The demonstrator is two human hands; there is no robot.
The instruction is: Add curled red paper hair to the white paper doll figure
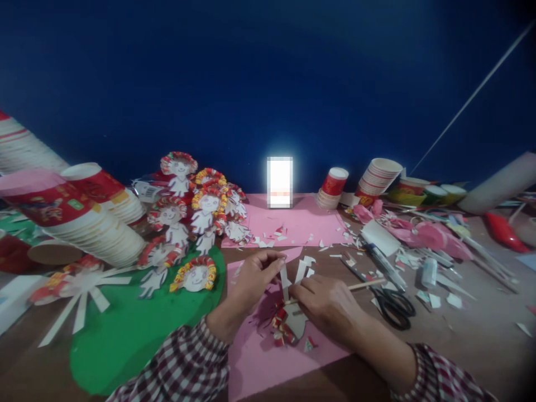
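Pale paper cutout with red-and-yellow curls (296,325) on a pink rectangular paper sheet (251,374); my left grip (260,273) pinches its narrow white paper strip (285,282), my right grip (333,304) clasps a thin wooden stick (368,283); light, even tension should prevent creasing.

The cutout (296,322) is over a paper sheet (255,374), between dolls (205,203) at left and scissors (392,307) at right.

No lettering is readable: the print on the stacked red paper cups (54,207) and the white label (146,191) behind them is too blurred.
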